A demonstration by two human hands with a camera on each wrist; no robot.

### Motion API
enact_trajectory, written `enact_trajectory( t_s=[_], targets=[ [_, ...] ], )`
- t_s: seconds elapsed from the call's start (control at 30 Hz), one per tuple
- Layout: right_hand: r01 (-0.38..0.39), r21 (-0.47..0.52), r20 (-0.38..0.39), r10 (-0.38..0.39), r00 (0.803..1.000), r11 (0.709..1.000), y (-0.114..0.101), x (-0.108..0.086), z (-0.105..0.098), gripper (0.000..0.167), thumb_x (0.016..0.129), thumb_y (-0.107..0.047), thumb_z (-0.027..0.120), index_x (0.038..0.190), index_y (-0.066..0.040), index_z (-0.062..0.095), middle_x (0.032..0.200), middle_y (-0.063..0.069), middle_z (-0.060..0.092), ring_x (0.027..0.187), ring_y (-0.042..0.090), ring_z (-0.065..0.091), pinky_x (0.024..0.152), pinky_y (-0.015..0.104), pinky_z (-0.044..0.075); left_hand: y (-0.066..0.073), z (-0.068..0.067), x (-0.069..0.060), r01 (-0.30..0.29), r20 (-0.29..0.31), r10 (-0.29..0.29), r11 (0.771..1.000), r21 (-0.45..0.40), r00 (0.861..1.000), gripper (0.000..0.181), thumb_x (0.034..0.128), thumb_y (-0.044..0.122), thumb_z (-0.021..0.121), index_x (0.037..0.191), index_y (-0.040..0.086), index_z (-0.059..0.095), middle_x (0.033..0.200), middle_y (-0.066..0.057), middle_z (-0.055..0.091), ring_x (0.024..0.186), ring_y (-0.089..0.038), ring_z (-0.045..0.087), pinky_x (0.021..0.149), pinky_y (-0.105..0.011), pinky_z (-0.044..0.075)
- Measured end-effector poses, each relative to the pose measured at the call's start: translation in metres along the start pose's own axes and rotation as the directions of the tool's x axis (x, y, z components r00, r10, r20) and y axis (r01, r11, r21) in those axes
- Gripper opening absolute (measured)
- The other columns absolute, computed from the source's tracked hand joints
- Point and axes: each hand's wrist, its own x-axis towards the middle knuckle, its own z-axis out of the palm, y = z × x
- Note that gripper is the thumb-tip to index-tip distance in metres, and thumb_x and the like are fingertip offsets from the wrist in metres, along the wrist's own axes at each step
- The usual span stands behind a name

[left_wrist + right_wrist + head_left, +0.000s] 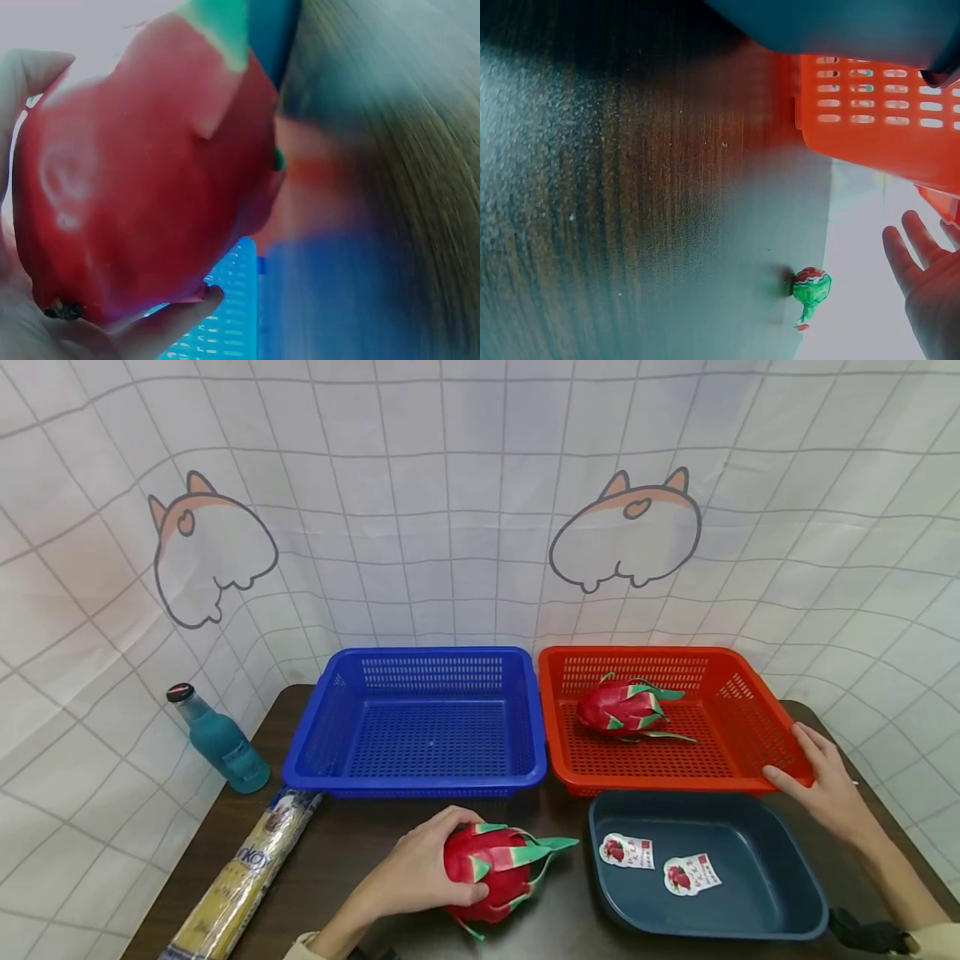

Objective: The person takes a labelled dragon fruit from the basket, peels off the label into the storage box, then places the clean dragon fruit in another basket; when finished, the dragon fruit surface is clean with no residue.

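Note:
In the head view my left hand grips a red dragon fruit with green-tipped scales, at the front middle of the table. The left wrist view shows that dragon fruit close up, with thumb and fingers on opposite sides. My right hand lies at the front right corner of the red basket, its thumb and fingers at the rim. In the right wrist view, straight, spread fingers show beside the basket's outer wall. A second dragon fruit lies inside the red basket.
A blue basket stands left of the red one. A dark blue tray in front holds two dragon fruit labels. At left are a blue bottle and a long yellow packet. A green-wrapped lollipop lies near the table edge.

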Motion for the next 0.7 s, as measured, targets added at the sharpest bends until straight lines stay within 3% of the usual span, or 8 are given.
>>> enact_trajectory(
  t_s=[0.13, 0.3, 0.4, 0.7],
  targets=[
    [-0.007, -0.015, -0.005, 0.007, 1.0, 1.0, -0.001, -0.001, 0.0, 0.086, 0.088, -0.025, 0.067, 0.154, -0.002, 0.016, 0.154, 0.032, 0.016, 0.116, 0.039, 0.03, 0.068, -0.002, 0.033, 0.004, -0.002, 0.0, 0.002, -0.016, -0.003, 0.998, -0.063, 1.0, 0.059, 0.0695, 0.047, 0.077, 0.121, 0.032, 0.052, 0.115, 0.014, 0.057, 0.1, -0.011, 0.057, 0.069, -0.019, 0.053],
    [-0.002, -0.011, -0.007, 0.002, 1.0, 1.0, 0.0, -0.002, 0.001, 0.087, 0.088, -0.024, 0.067, 0.155, -0.003, 0.016, 0.154, 0.031, 0.016, 0.114, 0.021, 0.032, 0.068, -0.001, 0.035, 0.012, -0.005, 0.002, -0.019, -0.051, 0.014, 0.996, -0.086, 0.999, 0.061, 0.07, 0.046, 0.078, 0.122, 0.031, 0.051, 0.116, 0.012, 0.057, 0.102, -0.013, 0.057, 0.07, -0.019, 0.054],
    [0.006, -0.003, -0.008, -0.006, 1.0, 1.0, 0.001, -0.002, 0.001, 0.086, 0.088, -0.023, 0.067, 0.154, -0.002, 0.016, 0.154, 0.031, 0.016, 0.116, 0.018, 0.031, 0.069, -0.002, 0.034, 0.019, -0.008, 0.005, -0.035, -0.067, 0.03, 0.996, -0.078, 0.997, 0.06, 0.0704, 0.048, 0.078, 0.122, 0.032, 0.051, 0.116, 0.011, 0.058, 0.102, -0.014, 0.057, 0.07, -0.021, 0.054],
    [0.024, -0.001, -0.023, -0.024, 0.999, 1.0, 0.0, -0.001, 0.0, 0.087, 0.087, -0.024, 0.068, 0.154, -0.002, 0.018, 0.153, 0.031, 0.019, 0.105, -0.013, 0.021, 0.07, -0.002, 0.034, 0.041, -0.016, 0.023, -0.098, -0.036, 0.094, 0.988, -0.117, 0.995, 0.06, 0.0725, 0.044, 0.076, 0.125, 0.031, 0.051, 0.117, 0.01, 0.058, 0.105, -0.014, 0.057, 0.072, -0.02, 0.055]
  ],
)
